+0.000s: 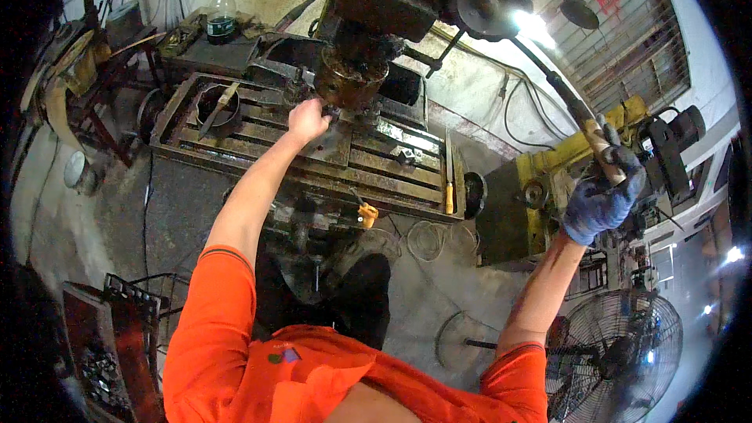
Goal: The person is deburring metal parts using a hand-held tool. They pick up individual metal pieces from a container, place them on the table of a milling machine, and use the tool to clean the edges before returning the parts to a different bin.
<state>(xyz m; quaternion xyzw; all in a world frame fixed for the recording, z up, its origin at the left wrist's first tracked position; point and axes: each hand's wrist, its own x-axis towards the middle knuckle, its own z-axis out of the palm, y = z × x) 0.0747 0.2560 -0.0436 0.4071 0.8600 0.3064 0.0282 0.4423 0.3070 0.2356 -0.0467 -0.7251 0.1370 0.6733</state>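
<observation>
My blue-gloved right hand [601, 200] wraps tightly around a long, dark metal lever [576, 107], right of the grimy, cylindrical metal spindle head [350, 82]. My bare left hand [309, 120] curls beside it, above the slotted metal table [399, 179]; its grip I cannot tell.

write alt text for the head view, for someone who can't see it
A blue-gloved right hand holds a long dark metal lever, while the bare left hand is close beside the greasy round spindle of a dark metal machine. Below lies a brown slotted metal table holding a black round pot; a large black wire fan stands at lower right.
</observation>
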